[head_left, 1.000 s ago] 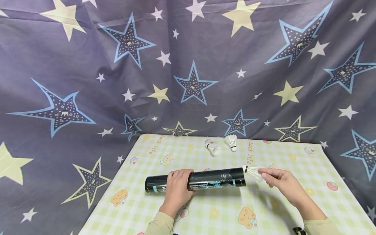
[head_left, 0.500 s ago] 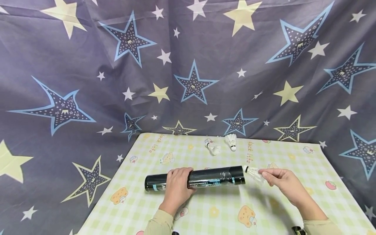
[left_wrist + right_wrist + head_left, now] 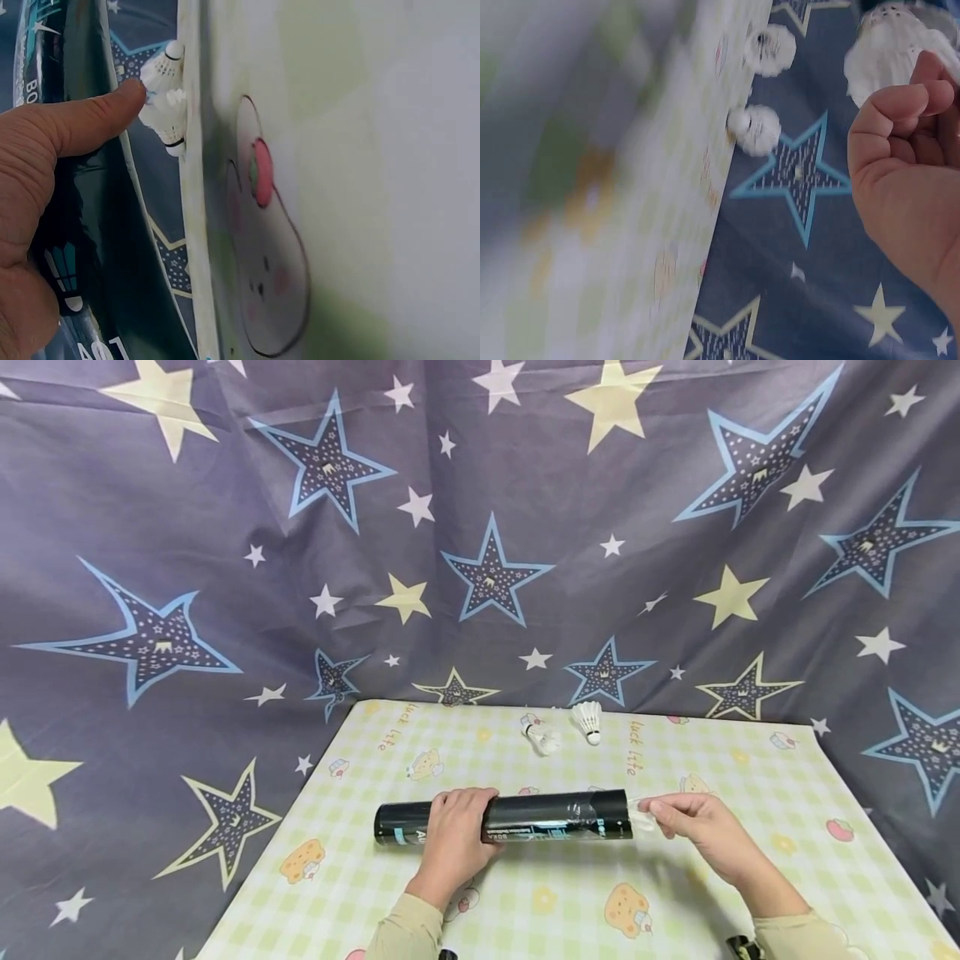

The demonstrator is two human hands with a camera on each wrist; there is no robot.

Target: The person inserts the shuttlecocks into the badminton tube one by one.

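Observation:
My left hand grips a black shuttlecock tube around its middle, the tube lying nearly level above the table. In the left wrist view the thumb presses along the tube's side. At the tube's right end, my right hand pinches the feather skirt of a white shuttlecock. Its cork end is hidden inside the tube, and only the skirt sticks out. The right wrist view shows this white skirt beside the curled fingers.
Two more white shuttlecocks lie toward the table's back edge, one tipped sideways, the other shuttlecock with its cork toward me. The checked tablecloth reaches back to a dark curtain with stars.
The shuttlecock in my right hand has moved left, from just outside the tube's mouth to mostly inside it. The left hand keeps its grip on the tube, which has shifted slightly right.

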